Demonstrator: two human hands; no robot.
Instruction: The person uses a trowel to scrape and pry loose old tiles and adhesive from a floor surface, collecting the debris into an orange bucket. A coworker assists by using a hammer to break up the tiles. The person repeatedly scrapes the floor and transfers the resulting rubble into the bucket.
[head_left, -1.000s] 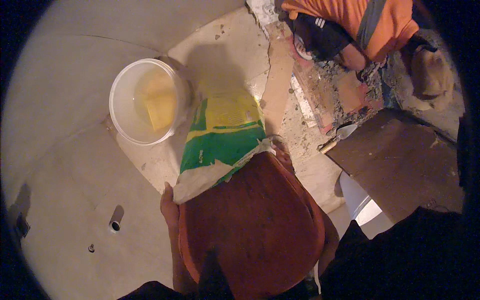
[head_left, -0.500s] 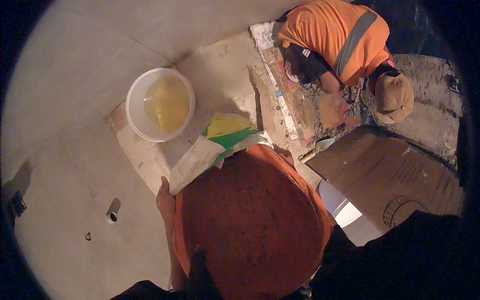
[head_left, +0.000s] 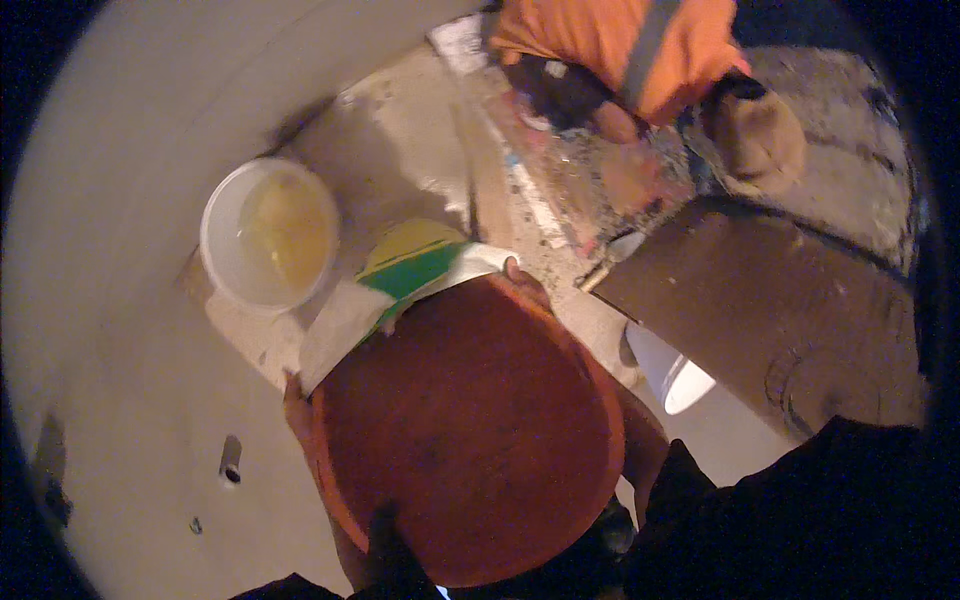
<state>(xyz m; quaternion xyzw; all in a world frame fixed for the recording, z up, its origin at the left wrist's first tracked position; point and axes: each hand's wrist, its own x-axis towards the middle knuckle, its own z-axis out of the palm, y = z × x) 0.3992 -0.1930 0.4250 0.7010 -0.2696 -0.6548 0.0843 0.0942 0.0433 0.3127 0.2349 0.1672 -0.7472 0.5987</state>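
Grips on tub, bucket of yellowish liquid

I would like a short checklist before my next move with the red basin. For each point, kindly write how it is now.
1. Left hand on the basin's left side: ok, thumb at the edge.
2. Right hand on its far right side: ok.
3. Bag at the basin's far edge: ok, they meet there.
4. Contents of the bag: cannot tell, its inside does not show.
5. Bucket clear of the basin: ok, it stands apart, beyond it to the left.
6. Co-worker clear of the basin: ok, bent over the floor at far right.
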